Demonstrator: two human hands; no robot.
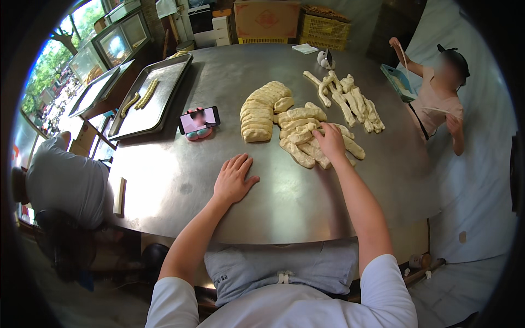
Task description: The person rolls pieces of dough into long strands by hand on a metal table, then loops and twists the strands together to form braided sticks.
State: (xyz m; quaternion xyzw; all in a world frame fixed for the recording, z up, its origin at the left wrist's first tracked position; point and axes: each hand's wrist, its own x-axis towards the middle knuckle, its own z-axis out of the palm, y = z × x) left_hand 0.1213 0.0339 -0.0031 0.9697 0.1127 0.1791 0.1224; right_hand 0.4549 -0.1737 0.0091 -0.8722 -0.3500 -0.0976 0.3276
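Observation:
My left hand (233, 178) rests palm down on the bare steel tabletop (188, 213), fingers slightly spread, holding nothing. My right hand (331, 141) reaches into a loose pile of pale dough strips (301, 153), its thumb and fingertips touching the dough. Whether they grip a strip cannot be made out. Left of that pile lies a curved row of dough slices (258, 112), pressed side by side. Farther right and back, longer dough strips (348, 100) lie in a tangled heap.
A phone (199, 121) leans on a pink stand. A baking tray (164, 102) at the left holds two twisted dough sticks (146, 94). A short pale bar (119, 197) lies near the left edge. One person (441, 90) stands at right stretching a dough strand; another person (67, 180) is at left.

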